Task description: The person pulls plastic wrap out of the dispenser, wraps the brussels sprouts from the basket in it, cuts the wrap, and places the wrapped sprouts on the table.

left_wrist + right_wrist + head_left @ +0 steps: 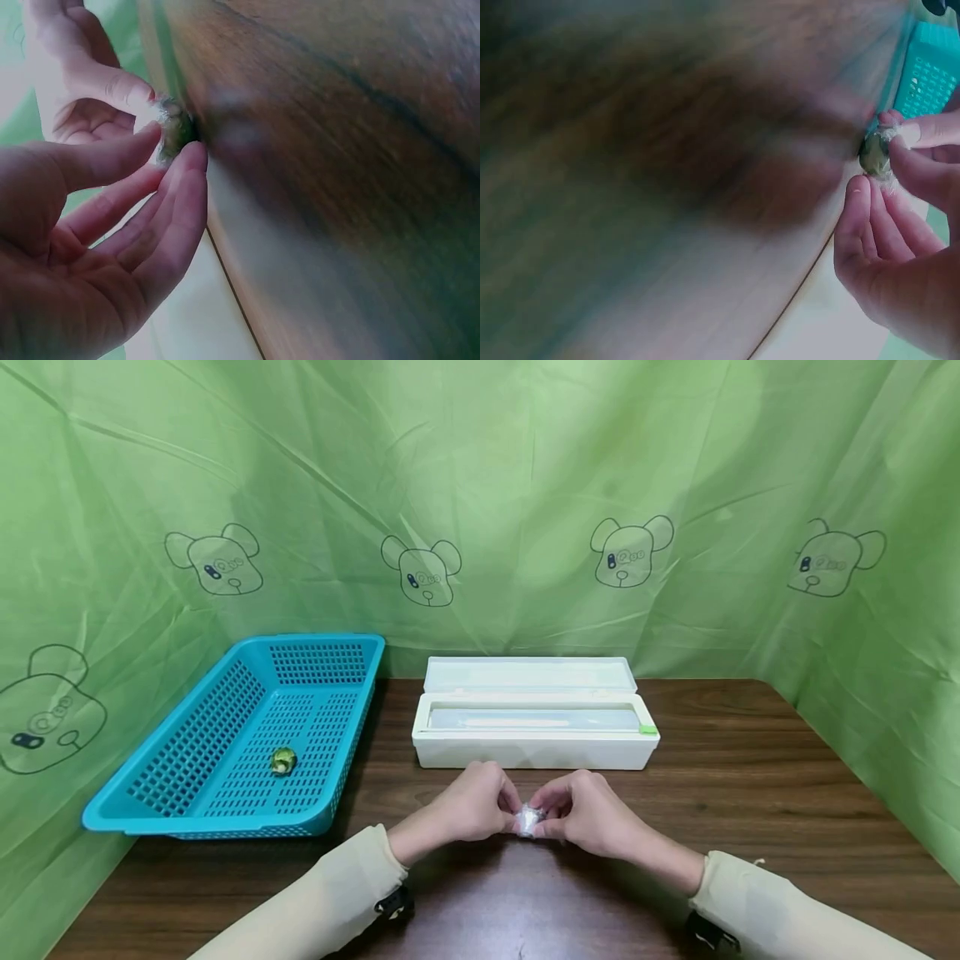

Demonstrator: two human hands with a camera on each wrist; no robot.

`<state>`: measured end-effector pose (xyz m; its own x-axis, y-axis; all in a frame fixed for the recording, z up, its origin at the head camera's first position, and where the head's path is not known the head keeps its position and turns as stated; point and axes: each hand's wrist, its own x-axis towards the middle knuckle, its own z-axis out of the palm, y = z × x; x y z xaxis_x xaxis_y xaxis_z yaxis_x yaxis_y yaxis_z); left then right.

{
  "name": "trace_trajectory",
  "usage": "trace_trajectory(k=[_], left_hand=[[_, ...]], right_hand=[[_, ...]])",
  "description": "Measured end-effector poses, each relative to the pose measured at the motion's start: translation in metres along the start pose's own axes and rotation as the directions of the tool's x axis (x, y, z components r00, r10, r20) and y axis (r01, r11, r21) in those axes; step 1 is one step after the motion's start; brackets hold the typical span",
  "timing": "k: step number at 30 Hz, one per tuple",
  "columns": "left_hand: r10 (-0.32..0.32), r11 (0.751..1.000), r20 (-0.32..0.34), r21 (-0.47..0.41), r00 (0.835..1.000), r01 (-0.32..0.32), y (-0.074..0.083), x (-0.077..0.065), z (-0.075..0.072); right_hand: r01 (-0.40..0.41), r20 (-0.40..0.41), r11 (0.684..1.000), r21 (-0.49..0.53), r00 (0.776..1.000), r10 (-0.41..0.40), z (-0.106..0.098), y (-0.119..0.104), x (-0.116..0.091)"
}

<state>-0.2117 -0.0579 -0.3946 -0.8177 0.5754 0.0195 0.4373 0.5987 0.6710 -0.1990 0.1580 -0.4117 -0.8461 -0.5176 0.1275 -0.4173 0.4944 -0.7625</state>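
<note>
Wrapped bundle [529, 820], small, roundish and greenish under shiny clear film, is between the two hands, low over the brown wood-grain table [750, 777]. Left hand [480, 806] and right hand [596, 814] both pinch it between thumb and fingers. On the wrinkled green cloth [525, 443] at twelve o'clock we see mouse-like drawings [427, 574] with rounded letters, which we cannot read surely. Nearer, also at twelve, is a smooth white long box [536, 750], its lid [529, 675] raised. Between nine and ten o'clock, a blue perforated basket [101, 817] holds a round green sprout [282, 761].
</note>
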Motion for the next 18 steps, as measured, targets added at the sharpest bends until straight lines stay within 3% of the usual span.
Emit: trace_trajectory(k=[8,15,18], left_hand=[[-0.102,0.989,0.069,-0.103,0.992,0.109,0.0002,-0.0028,-0.0058],[-0.110,0.977,0.061,-0.175,0.992,0.119,0.0012,-0.0021,-0.0044],[-0.126,0.963,0.091,-0.226,0.988,0.144,0.0041,-0.0029,-0.0038]], right_hand=[[-0.030,0.060,0.997,0.068,0.998,0.026,-0.0065,-0.0012,-0.0014],[-0.020,0.112,1.000,-0.020,0.994,0.022,-0.0085,-0.0026,-0.0003],[-0.011,0.125,1.000,0.015,0.992,0.009,-0.0087,-0.0028,-0.0013]])
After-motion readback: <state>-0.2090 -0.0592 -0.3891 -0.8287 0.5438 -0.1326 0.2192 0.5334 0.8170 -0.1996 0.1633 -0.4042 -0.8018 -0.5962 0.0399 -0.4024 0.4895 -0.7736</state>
